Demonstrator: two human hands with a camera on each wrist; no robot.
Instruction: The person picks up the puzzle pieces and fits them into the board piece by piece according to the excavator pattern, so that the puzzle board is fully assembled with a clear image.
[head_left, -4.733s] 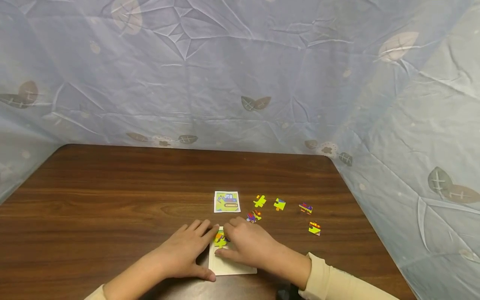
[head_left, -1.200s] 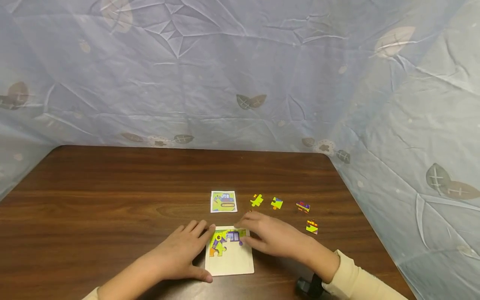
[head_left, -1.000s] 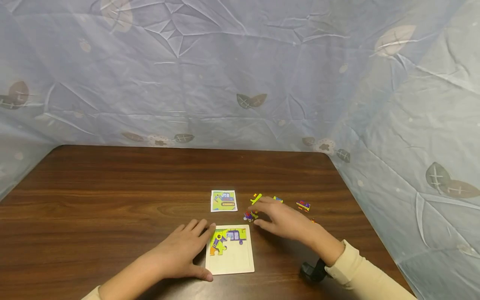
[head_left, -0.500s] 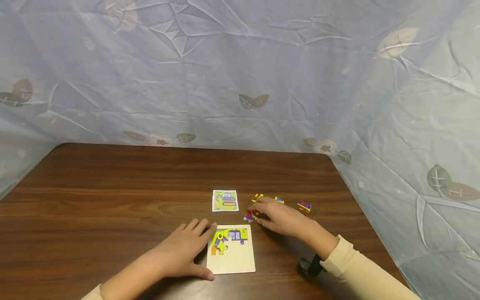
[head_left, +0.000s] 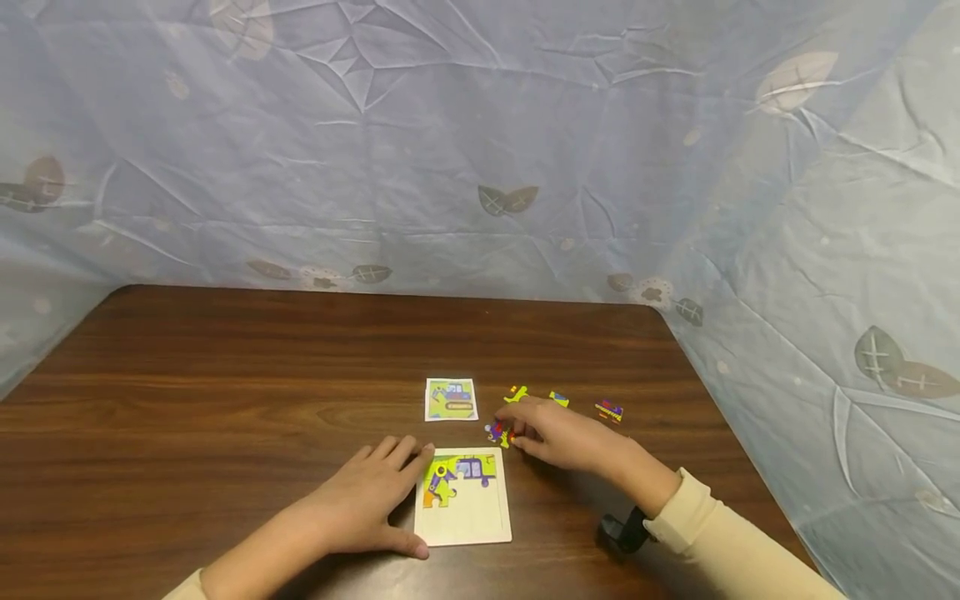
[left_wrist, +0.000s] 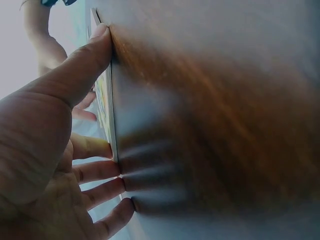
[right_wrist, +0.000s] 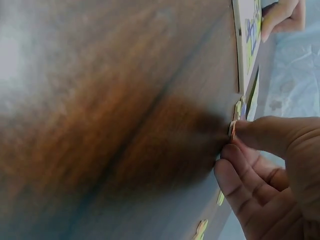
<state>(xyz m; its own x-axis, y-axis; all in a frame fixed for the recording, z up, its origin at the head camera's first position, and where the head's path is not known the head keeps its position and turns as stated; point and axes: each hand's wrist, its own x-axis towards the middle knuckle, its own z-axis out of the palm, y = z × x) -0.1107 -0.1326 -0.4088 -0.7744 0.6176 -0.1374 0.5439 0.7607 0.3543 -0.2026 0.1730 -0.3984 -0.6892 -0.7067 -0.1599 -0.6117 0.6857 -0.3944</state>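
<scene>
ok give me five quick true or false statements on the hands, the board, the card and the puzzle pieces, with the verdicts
1. The left hand touches the wooden board. True.
2. Pieces cover the whole wooden board. False: fitted pieces run along its far edge and partway down its left side, and the near right part is bare.
3. A picture card lies on the table beyond the board, apart from it. True.
4. The right hand lies flat on the board. False: it is off the board's right side, pinching a puzzle piece.
5. A purple loose piece lies to the right of the picture card. True.
</scene>
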